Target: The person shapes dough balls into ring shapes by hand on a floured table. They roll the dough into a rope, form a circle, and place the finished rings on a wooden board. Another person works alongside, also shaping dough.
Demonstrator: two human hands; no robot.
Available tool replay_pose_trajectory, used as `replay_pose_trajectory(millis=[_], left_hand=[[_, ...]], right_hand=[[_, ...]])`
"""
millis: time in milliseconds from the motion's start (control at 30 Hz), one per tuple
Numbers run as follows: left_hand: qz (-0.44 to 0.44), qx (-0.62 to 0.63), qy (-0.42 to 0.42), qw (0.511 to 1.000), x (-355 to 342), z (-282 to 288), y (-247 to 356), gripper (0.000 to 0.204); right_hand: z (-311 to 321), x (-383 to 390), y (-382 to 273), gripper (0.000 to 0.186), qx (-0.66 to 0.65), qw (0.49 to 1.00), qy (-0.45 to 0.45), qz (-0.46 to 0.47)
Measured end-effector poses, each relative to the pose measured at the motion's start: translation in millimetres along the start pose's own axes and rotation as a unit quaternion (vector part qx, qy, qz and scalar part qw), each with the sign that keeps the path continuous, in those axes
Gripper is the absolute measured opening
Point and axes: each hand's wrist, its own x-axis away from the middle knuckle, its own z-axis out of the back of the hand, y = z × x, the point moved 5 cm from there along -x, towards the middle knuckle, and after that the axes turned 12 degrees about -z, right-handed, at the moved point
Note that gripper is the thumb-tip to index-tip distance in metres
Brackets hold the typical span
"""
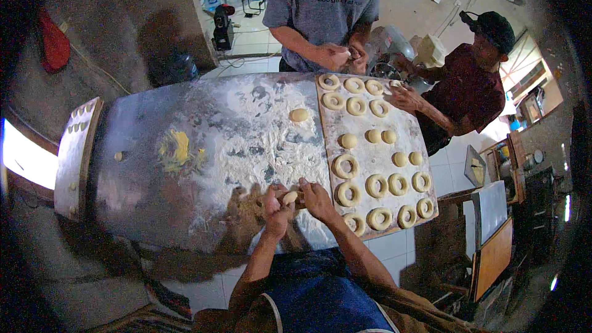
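Note:
Over the near edge of the floured table (148,197), a small pale piece of dough (290,198) is held between my two hands. My left hand (275,208) closes on its left side with curled fingers. From the right, my right hand (316,200) grips it too, the fingertips partly hidden. Beside my right hand lies a flour-dusted board (370,168) with several dough rings (347,193) and a few round dough balls (349,140). Farther off, a single dough ball (299,115) rests in the scattered flour (246,154).
A yellow smear (175,147) and a small dough lump (118,156) are on the table's left part. Another board (73,160) stands at the left end. Across the table, a person in grey (327,9) handles something small; another in dark red (472,89) reaches over the ring board.

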Motion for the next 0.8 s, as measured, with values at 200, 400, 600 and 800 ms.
replay_pose_trajectory(millis=[200,400,600,800], left_hand=[[-0.01,-0.126,0.043,0.991,-18.1,9.5,-40.0,0.028],[0.026,0.032,0.155,0.987,-14.9,7.1,-45.2,0.04],[-0.045,-0.209,-0.013,0.977,-23.1,13.7,-58.3,0.041],[-0.044,-0.021,-0.035,0.998,-26.6,-8.2,-58.9,0.04]], right_hand=[[-14.1,2.2,20.8,0.064,-0.263,0.963,0.048,-0.026],[-18.9,2.7,4.0,0.058,-0.107,0.989,0.103,-0.016],[-10.5,14.7,-5.4,0.072,0.006,0.993,0.109,-0.039],[-1.3,20.0,11.4,0.076,-0.05,0.989,0.137,0.032]])
